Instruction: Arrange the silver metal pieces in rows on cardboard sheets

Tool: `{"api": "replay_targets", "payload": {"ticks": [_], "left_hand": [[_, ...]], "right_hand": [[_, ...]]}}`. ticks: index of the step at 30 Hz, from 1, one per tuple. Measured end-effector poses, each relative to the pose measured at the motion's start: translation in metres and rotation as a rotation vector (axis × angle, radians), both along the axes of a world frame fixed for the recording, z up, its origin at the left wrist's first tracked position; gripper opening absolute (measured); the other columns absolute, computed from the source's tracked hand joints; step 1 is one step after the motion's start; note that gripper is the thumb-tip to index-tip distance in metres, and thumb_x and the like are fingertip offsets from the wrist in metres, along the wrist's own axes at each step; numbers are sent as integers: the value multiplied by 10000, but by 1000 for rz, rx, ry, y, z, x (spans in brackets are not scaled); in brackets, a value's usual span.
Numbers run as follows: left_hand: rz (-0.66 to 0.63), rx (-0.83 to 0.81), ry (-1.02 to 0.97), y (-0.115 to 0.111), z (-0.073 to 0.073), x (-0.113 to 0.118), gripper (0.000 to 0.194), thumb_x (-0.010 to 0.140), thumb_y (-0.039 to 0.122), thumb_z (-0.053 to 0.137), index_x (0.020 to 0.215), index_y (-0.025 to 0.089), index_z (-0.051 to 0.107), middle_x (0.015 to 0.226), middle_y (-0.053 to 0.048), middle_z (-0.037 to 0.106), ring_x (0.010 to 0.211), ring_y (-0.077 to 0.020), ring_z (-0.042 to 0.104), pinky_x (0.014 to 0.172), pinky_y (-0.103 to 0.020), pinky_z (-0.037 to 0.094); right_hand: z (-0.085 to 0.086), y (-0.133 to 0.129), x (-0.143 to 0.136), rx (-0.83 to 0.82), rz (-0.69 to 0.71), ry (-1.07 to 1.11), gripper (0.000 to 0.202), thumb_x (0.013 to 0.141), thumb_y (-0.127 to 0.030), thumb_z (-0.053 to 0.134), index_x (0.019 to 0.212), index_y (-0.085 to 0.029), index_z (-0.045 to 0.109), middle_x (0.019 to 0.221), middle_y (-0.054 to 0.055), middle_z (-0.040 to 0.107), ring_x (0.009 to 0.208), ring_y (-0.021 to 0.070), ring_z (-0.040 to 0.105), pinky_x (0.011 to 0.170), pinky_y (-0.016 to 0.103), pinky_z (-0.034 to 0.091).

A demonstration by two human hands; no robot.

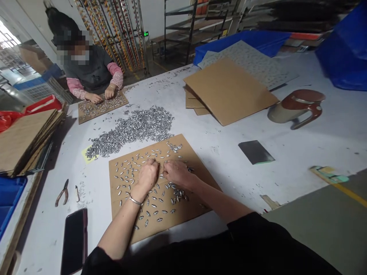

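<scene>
Both of my hands work over a brown cardboard sheet strewn with small silvery, spindle-shaped metal pieces. My left hand, with a bracelet at the wrist, has its fingers curled down near the sheet's middle. Just right of it, my right hand is closed in a pinch, fingertips pointing left. Whatever lies in the fingertips of either hand is too small or hidden to make out. Beside and below my right hand sits a small cluster of the pieces. A large heap of them lies beyond the sheet.
Across the table a person handles pieces on another cardboard sheet. Stacked cardboard, a brown-and-grey jug and a dark square block lie right. Pliers, a phone and more boards are left.
</scene>
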State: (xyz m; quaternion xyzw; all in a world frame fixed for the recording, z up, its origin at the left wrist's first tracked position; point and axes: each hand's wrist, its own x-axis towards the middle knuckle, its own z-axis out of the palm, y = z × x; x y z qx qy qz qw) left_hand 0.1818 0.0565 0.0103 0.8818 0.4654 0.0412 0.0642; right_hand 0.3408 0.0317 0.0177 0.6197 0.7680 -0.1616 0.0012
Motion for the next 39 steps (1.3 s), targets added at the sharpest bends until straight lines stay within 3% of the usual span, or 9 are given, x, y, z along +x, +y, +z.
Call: {"api": "replay_targets", "payload": {"ticks": [6,9,14,21,24,28,39], "left_hand": [[79,19,-159,-19,11,-40,258,1017,200,448,933,161,689,904,-85,644,850,-209,610,778,-324,514],[61,-26,-201,-32,11,-46,266,1027,219,435,1002,169,695,947,-90,658,861,-206,614,782,-323,517],[15,-80,-240,-45,2,-32,243,1020,202,454,970,174,690,944,-86,656,876,-200,621,810,-313,518],[-12,-44,-136,-38,-16,-6,256,1010,152,453,854,167,655,909,-77,633,830,-189,607,785,-305,508],[-17,-13,-109,-36,-21,-6,255,992,106,453,832,166,642,870,-65,625,785,-178,598,766,-302,508],[4,-11,-157,-39,-24,-12,242,996,157,475,810,164,630,854,-74,634,796,-188,606,757,-311,519],[100,-58,-293,-49,5,-39,235,1012,220,459,979,167,685,964,-96,666,897,-216,626,837,-351,538]], "right_hand": [[-7,3,9,120,75,-39,282,987,-168,423,984,-132,703,1024,166,691,972,252,617,772,316,383],[-16,2,13,159,133,-30,250,987,-166,437,963,-135,683,1008,156,675,951,245,590,770,318,357],[-20,-5,18,211,178,6,274,1016,-180,409,942,-148,671,951,109,655,897,213,566,753,304,326],[-9,-9,12,134,143,52,294,1040,-278,432,964,-166,693,988,91,672,870,188,590,711,275,333],[-5,-5,6,69,174,31,267,1021,-275,476,956,-162,710,1018,103,693,911,202,619,733,275,364],[-3,-2,1,46,189,38,252,1006,-274,501,984,-159,725,1044,118,707,950,222,646,753,283,397],[-1,2,-2,23,167,0,294,1009,-245,449,1049,-124,714,1073,156,713,953,236,665,755,285,424]]}}
